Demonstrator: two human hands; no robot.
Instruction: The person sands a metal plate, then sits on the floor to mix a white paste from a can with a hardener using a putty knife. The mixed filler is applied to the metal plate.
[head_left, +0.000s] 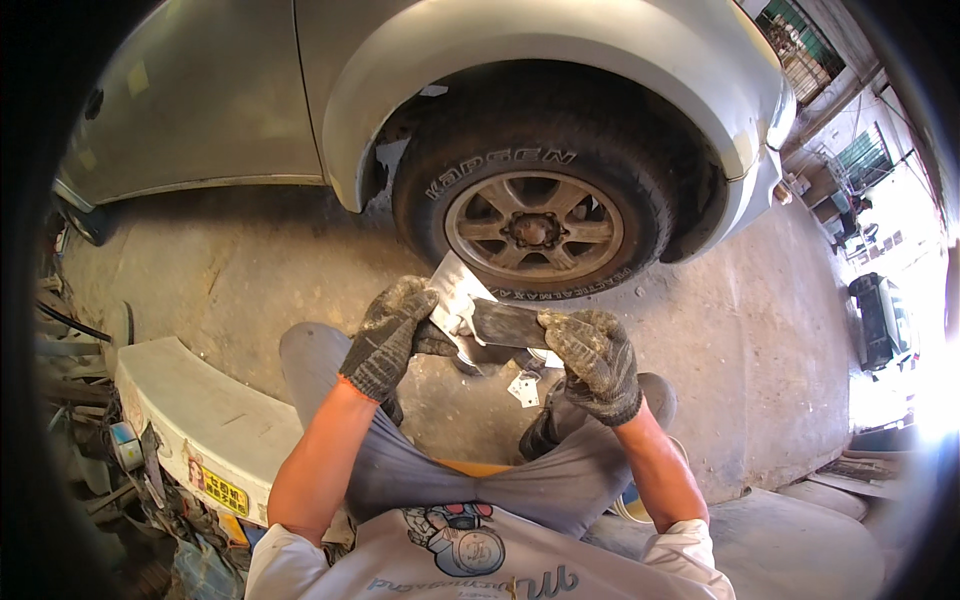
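Note:
Both my hands wear dark, dusty knit gloves and are raised in front of the wheel (535, 229) of a silver car. My left hand (394, 326) grips a flat whitish sheet or card (456, 289) smeared with pale paste. In my right hand (592, 352) is the end of a dark flat blade, like a spreader (508, 324); its other end touches the paste (461, 319) on the sheet. Beyond my hands curves the wheel arch (555, 34) of the fender. Whether the dark piece beneath the sheet is part of it, I cannot tell.
A used bumper (210, 409) with stickers lies at the left beside piled scrap (90, 450). Playing cards (524, 390) lie on the concrete floor between my feet. A bucket (634, 502) stands by my right leg. Large panels (787, 536) lie at the lower right; another vehicle (881, 321) is farther off.

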